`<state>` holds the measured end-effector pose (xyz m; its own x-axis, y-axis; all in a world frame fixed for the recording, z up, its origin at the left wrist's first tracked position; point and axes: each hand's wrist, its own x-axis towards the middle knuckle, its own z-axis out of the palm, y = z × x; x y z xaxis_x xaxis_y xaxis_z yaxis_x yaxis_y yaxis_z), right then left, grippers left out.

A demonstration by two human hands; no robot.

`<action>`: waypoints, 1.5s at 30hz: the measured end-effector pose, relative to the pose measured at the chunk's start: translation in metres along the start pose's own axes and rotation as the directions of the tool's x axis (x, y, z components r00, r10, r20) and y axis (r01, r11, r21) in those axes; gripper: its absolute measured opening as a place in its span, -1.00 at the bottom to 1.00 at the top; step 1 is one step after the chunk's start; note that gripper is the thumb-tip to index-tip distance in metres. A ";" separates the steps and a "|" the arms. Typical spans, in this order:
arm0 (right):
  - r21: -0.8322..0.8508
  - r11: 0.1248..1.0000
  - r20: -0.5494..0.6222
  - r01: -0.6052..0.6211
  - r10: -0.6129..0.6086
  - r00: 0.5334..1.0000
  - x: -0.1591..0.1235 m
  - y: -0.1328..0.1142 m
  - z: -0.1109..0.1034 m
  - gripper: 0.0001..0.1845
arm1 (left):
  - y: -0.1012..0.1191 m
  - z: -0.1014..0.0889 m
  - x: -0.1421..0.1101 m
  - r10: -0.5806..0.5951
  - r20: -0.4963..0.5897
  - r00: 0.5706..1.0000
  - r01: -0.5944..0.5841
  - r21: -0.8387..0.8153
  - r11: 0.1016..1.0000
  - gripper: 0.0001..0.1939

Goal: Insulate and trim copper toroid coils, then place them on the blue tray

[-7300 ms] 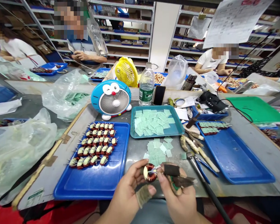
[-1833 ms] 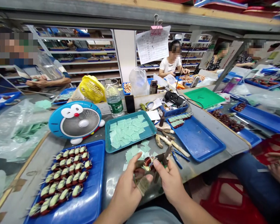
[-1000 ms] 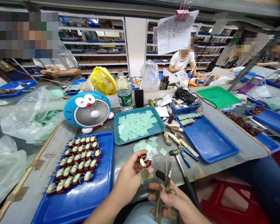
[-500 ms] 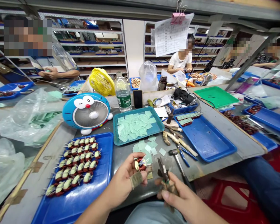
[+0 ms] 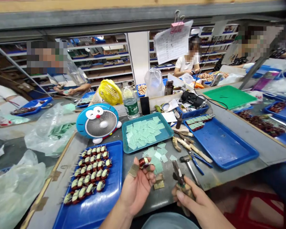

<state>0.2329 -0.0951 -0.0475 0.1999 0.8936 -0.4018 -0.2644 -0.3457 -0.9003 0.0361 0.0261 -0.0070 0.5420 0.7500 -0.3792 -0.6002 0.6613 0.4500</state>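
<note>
A copper-wound coil (image 5: pixel 143 162) sits between the thumb and fingers of my left hand (image 5: pixel 138 183), which is turned palm up with tape around the thumb. My right hand (image 5: pixel 193 195) is closed around the handles of a pair of pliers (image 5: pixel 178 173), their dark jaws pointing up and away from me. Coil and pliers are apart. Beyond my left hand, loose pale green sheets (image 5: pixel 158 166) lie on the bench. On the left, a blue tray (image 5: pixel 105 190) holds rows of similar coils (image 5: pixel 92 173) with pale faces and protruding leads.
A teal tray (image 5: pixel 126 149) of green squares stands ahead, behind it a fan (image 5: pixel 97 122) and a water bottle (image 5: pixel 130 103). To the right lie a hammer (image 5: pixel 190 167), blue-handled pliers (image 5: pixel 197 165), wooden sticks (image 5: pixel 195 149) and a second blue tray (image 5: pixel 228 146). Co-workers sit across the bench.
My left hand has rolled palm up, turning the coil so its copper winding shows sideways. My right hand still grips the pliers. The whole view has shifted, with the bench appearing farther right and lower.
</note>
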 end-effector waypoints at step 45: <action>0.800 0.208 -0.499 0.563 -0.292 0.816 0.036 -0.079 -0.160 -0.64 | -0.143 0.249 0.155 -0.430 0.697 0.574 -0.718 0.681 0.145 -0.66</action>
<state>0.4121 -0.0816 -0.0179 0.7109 0.6874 -0.1489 -0.6969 0.6601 -0.2803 0.3530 0.0440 0.0714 0.9791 0.1349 0.1523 -0.0755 -0.4541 0.8878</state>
